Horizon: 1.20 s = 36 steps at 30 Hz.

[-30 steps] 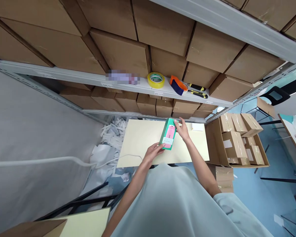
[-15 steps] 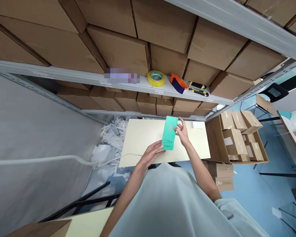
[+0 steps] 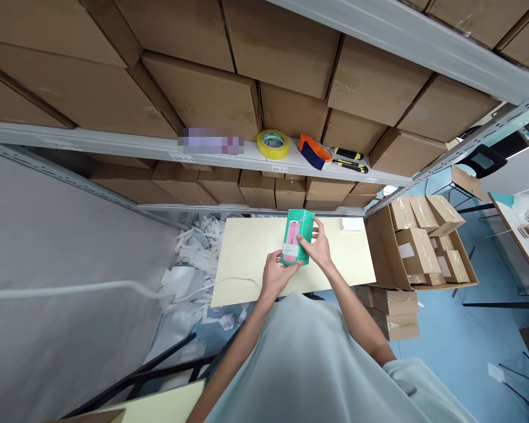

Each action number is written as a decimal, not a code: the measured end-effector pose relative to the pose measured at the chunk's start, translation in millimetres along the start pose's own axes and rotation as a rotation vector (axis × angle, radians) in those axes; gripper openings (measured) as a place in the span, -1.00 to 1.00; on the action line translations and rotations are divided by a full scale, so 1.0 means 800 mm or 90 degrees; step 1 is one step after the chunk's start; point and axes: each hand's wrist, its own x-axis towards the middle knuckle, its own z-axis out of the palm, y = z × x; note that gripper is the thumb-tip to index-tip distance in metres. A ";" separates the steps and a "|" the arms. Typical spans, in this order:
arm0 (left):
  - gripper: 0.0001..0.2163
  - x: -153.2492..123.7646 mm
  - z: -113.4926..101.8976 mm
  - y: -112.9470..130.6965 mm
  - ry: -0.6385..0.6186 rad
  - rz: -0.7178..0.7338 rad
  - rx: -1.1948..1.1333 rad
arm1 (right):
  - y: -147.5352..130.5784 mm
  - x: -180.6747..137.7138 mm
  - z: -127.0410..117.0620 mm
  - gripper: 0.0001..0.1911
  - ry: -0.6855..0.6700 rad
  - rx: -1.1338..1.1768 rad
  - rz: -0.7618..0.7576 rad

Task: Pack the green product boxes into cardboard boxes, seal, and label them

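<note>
Both hands hold a small green cardboard package with a pink panel on its face (image 3: 296, 238) above the pale cream tabletop (image 3: 247, 247): the left hand (image 3: 277, 276) grips its lower end, and the right hand (image 3: 318, 247) wraps its right side. To the right, a large open brown cardboard carton (image 3: 381, 249) holds many small taped brown boxes (image 3: 423, 235), packed closely. On the grey metal shelf (image 3: 114, 147) behind lie a yellow tape roll (image 3: 273, 143) and an orange tape dispenser (image 3: 314, 151).

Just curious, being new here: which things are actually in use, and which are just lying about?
In use: green box, left hand, right hand, table.
Lying about: tape roll, dispenser, knives, carton of boxes, paper scraps.
</note>
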 end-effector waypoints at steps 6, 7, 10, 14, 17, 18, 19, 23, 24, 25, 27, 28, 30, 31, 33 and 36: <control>-0.32 0.006 -0.030 0.014 -0.189 -0.145 -0.163 | 0.007 0.004 -0.004 -0.14 -0.062 0.201 0.028; -0.34 0.007 -0.034 0.016 -0.227 -0.169 -0.186 | 0.008 0.005 -0.005 -0.13 -0.080 0.226 0.029; -0.39 0.011 -0.036 0.020 -0.291 -0.190 -0.213 | 0.009 0.008 -0.008 -0.10 -0.108 0.264 0.031; -0.39 0.012 -0.022 0.019 -0.227 -0.181 -0.217 | 0.003 0.010 -0.010 -0.04 -0.090 0.228 0.045; -0.40 0.012 -0.006 0.016 -0.130 -0.134 -0.169 | -0.007 0.005 -0.010 -0.02 -0.041 0.138 0.028; -0.40 0.011 0.000 0.015 -0.094 -0.109 -0.140 | -0.011 0.001 -0.009 -0.02 -0.032 0.103 0.018; -0.41 0.009 0.005 0.014 -0.059 -0.078 -0.105 | -0.014 -0.003 -0.008 -0.01 -0.025 0.067 0.010; -0.39 -0.001 0.012 0.015 0.013 0.050 0.015 | -0.021 -0.012 -0.002 0.06 0.028 -0.008 0.029; -0.40 -0.003 0.010 0.017 -0.005 0.060 0.011 | -0.020 -0.012 -0.003 0.07 0.032 0.020 0.042; -0.41 -0.005 0.005 0.020 -0.039 0.051 -0.012 | -0.018 -0.011 -0.005 0.07 0.022 0.067 0.054; -0.42 -0.006 -0.006 0.029 -0.134 -0.014 -0.085 | -0.013 -0.009 -0.012 0.07 -0.032 0.185 0.063; -0.41 -0.006 -0.012 0.034 -0.188 -0.054 -0.117 | -0.011 -0.009 -0.017 0.07 -0.061 0.235 0.061; -0.39 -0.006 -0.020 0.044 -0.278 -0.111 -0.147 | -0.007 -0.009 -0.025 0.08 -0.105 0.292 0.049; -0.40 -0.007 -0.022 0.049 -0.307 -0.123 -0.147 | -0.006 -0.009 -0.029 0.09 -0.119 0.302 0.041; -0.41 -0.008 -0.021 0.054 -0.324 -0.121 -0.144 | -0.007 -0.009 -0.033 0.10 -0.134 0.301 0.034; -0.42 -0.011 -0.011 0.055 -0.263 -0.104 -0.129 | -0.011 -0.010 -0.035 0.12 -0.100 0.234 0.038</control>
